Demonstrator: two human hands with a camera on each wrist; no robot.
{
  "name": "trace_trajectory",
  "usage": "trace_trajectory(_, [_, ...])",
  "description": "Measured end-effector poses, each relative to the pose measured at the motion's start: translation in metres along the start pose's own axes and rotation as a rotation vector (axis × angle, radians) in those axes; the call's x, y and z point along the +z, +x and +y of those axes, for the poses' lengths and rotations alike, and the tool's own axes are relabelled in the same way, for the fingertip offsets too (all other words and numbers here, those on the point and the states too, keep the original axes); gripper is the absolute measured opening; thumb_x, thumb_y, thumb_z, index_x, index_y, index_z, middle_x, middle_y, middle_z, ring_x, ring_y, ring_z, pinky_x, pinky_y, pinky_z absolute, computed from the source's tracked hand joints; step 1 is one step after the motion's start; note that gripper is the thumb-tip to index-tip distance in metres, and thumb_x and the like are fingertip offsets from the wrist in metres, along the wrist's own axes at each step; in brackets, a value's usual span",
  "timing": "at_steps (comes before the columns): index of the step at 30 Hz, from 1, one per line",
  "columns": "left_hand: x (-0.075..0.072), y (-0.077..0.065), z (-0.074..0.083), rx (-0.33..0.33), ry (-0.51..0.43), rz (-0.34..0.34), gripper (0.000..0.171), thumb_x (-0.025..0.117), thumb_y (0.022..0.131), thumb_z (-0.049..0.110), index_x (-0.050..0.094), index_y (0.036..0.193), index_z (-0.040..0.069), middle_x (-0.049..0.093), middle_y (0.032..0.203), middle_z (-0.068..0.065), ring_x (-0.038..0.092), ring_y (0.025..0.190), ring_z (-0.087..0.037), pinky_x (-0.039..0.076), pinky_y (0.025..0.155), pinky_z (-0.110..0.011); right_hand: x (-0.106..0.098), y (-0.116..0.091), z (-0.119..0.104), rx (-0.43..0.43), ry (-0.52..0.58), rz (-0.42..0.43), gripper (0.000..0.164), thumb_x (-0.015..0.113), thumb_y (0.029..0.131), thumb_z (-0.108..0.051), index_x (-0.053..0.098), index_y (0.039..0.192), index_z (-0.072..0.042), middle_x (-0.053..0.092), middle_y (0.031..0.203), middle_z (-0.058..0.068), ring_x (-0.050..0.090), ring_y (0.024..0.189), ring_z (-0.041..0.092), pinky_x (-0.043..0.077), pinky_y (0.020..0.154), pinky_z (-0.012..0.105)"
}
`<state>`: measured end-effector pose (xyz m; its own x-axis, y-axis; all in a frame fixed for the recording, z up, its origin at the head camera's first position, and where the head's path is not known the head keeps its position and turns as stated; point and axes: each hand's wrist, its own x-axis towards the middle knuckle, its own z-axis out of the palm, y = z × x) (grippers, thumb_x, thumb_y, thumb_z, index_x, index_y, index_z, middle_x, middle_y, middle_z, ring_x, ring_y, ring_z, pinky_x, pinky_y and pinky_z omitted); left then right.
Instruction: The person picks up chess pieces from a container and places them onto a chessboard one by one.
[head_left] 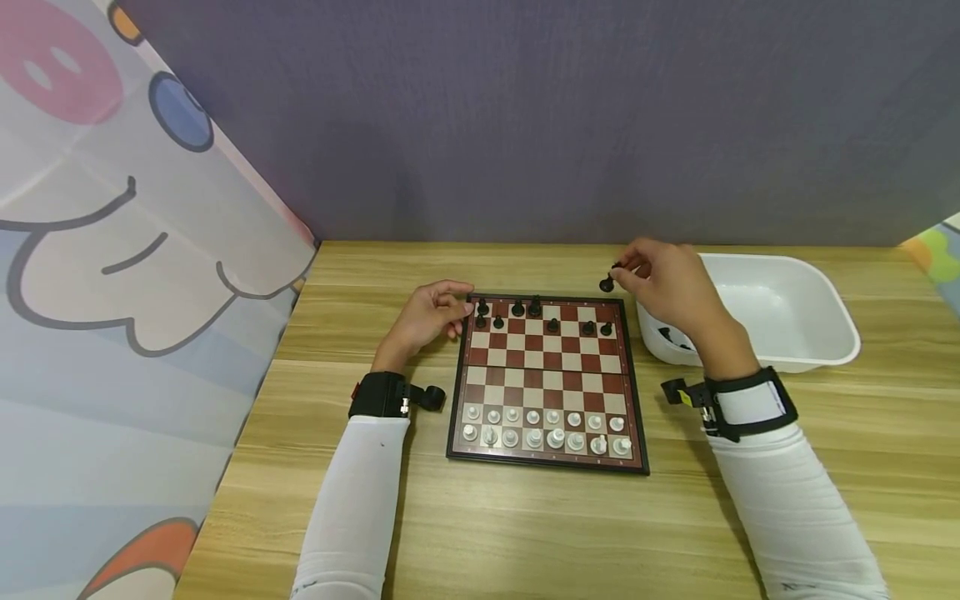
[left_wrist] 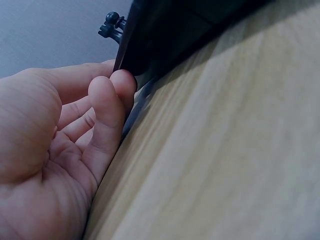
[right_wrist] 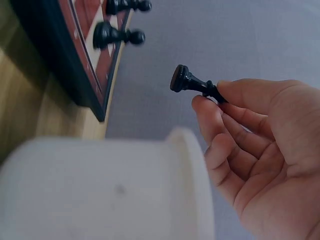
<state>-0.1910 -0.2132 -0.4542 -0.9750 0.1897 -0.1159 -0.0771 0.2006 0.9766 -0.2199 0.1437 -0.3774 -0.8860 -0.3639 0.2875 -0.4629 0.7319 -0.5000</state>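
My right hand pinches a black chess piece between thumb and fingertips, its base pointing away from the hand and its top hidden by the fingers. This hand is above the tray's left end, beyond the board's back right corner. My left hand holds the chessboard at its back left corner, fingertips at the rim. White pieces fill the two near rows. Several black pieces stand scattered over the two far rows, with gaps between them.
A white plastic tray stands right of the board, with a few black pieces at its left end. Behind the wooden table rises a grey wall. A cartoon-printed panel borders the left side.
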Motion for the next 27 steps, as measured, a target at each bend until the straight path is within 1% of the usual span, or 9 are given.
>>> trace_trajectory(3, [0.0,0.0,0.0,0.005,-0.003,0.002,0.037,0.066,0.083,0.019,0.058,0.119,0.015,0.056,0.083,-0.019,0.054,0.063,-0.029,0.049,0.058,-0.041,0.005,0.001,-0.005,-0.024,0.013,-0.013,0.013,0.06,0.087,-0.028,0.061,0.093,-0.017,0.06,0.082,-0.004,0.056,0.075,0.013,0.043,0.064,0.031])
trace_trajectory(8, [0.001,0.0,-0.002,0.006,-0.002,0.007,0.037,0.066,0.083,0.019,0.058,0.118,0.015,0.056,0.082,-0.019,0.054,0.063,-0.028,0.049,0.057,-0.04,0.013,0.001,-0.015,-0.065,0.032,-0.012,0.008,0.064,0.085,-0.026,0.063,0.089,-0.019,0.06,0.08,-0.007,0.055,0.072,0.01,0.043,0.062,0.029])
trace_trajectory(17, [0.002,0.0,-0.003,0.009,0.005,0.003,0.036,0.065,0.084,0.017,0.058,0.119,0.016,0.056,0.082,-0.019,0.054,0.062,-0.029,0.049,0.058,-0.041,0.028,-0.002,-0.027,-0.074,0.014,-0.04,0.01,0.065,0.084,-0.027,0.065,0.09,-0.02,0.06,0.079,-0.009,0.055,0.068,0.01,0.043,0.059,0.03])
trace_trajectory(22, [0.001,0.001,-0.002,0.006,0.011,0.004,0.037,0.066,0.083,0.019,0.057,0.119,0.015,0.056,0.082,-0.019,0.054,0.062,-0.028,0.049,0.057,-0.04,0.035,-0.002,-0.033,-0.117,0.023,-0.037,0.011,0.066,0.083,-0.028,0.065,0.09,-0.02,0.06,0.078,-0.009,0.054,0.066,0.009,0.042,0.055,0.028])
trace_trajectory(27, [0.0,0.002,-0.002,0.008,0.014,0.001,0.037,0.066,0.083,0.019,0.057,0.119,0.015,0.056,0.083,-0.019,0.054,0.062,-0.027,0.049,0.057,-0.039,0.038,-0.001,-0.036,-0.152,0.02,-0.027,0.011,0.066,0.083,-0.026,0.065,0.091,-0.018,0.06,0.078,-0.008,0.054,0.066,0.009,0.042,0.055,0.027])
